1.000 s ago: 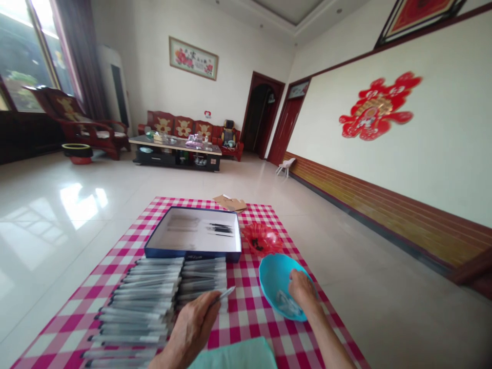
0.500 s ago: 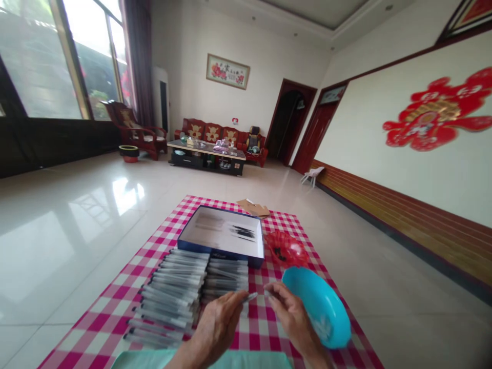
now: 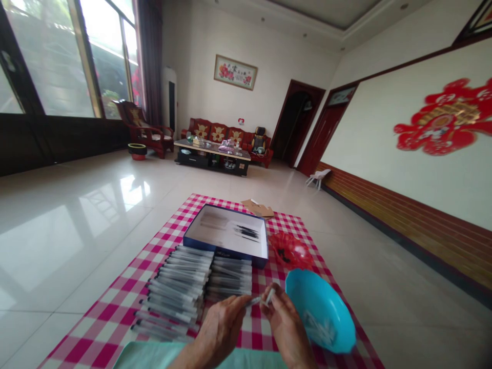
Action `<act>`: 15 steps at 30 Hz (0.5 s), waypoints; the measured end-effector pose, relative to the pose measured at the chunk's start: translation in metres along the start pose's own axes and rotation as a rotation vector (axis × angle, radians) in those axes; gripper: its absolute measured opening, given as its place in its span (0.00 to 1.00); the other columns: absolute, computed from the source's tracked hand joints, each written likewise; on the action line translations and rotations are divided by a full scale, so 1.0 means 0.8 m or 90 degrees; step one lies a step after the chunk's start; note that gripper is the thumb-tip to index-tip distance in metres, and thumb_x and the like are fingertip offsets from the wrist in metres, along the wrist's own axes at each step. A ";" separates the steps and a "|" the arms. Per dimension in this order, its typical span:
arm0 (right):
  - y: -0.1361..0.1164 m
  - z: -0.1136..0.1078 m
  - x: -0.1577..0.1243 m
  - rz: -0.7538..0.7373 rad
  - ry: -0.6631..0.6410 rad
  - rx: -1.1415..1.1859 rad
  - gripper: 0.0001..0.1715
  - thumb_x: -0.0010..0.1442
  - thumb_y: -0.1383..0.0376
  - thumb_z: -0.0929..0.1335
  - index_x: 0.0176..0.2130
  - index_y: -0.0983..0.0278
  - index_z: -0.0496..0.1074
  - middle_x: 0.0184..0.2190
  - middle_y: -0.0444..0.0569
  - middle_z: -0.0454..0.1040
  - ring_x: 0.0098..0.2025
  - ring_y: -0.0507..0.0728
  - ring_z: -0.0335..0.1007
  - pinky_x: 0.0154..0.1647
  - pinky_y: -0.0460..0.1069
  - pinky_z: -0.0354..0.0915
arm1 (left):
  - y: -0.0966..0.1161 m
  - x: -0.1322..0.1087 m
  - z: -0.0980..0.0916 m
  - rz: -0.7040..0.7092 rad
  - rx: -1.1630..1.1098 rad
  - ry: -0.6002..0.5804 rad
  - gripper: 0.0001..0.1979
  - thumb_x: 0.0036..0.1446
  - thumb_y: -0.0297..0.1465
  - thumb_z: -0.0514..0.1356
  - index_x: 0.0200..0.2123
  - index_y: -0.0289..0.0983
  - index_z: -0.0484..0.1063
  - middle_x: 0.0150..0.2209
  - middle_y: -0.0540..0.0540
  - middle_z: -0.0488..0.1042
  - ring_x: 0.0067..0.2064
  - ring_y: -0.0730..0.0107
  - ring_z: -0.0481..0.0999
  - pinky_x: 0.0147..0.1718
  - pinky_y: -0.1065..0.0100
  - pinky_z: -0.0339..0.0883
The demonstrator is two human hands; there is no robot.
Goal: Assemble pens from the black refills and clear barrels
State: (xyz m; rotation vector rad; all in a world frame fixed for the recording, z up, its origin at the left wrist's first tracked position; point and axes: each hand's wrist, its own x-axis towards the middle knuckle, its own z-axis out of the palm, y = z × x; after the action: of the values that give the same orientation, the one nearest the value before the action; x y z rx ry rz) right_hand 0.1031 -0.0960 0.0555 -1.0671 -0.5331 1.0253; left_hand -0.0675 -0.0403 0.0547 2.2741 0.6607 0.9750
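My left hand point(image 3: 221, 330) is closed round a slim grey pen point(image 3: 252, 301), its tip pointing right. My right hand point(image 3: 282, 320) pinches a small pale cap-like piece point(image 3: 270, 295) right at the pen's tip, the two hands almost touching. Both hover over the red-and-white checked cloth point(image 3: 115, 323). Left of my hands lie several rows of grey pens point(image 3: 184, 292). A turquoise bowl point(image 3: 321, 310) holding small clear pieces sits just right of my right hand.
A blue-rimmed shallow box point(image 3: 226, 236) with a few dark pens stands beyond the rows. A red bowl point(image 3: 290, 251) lies behind the turquoise one, brown cardboard point(image 3: 258, 208) at the cloth's far edge. A teal cloth point(image 3: 154, 356) is under my arms. Glossy tiled floor surrounds.
My right hand left the turquoise bowl with a small piece and came to the pen tip in my left hand. The view swung left.
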 end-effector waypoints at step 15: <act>0.017 0.015 -0.013 0.068 0.026 0.158 0.18 0.44 0.63 0.77 0.38 0.60 0.76 0.38 0.45 0.78 0.37 0.52 0.73 0.38 0.46 0.69 | 0.000 -0.005 0.003 -0.020 -0.047 -0.025 0.15 0.63 0.28 0.46 0.49 0.41 0.67 0.34 0.46 0.74 0.34 0.67 0.75 0.33 0.71 0.65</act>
State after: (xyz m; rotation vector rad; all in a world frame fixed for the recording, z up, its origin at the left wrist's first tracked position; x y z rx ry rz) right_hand 0.0831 -0.0985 0.0498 -0.9006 -0.3084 1.1291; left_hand -0.0680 -0.0432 0.0514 2.2062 0.6324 0.9231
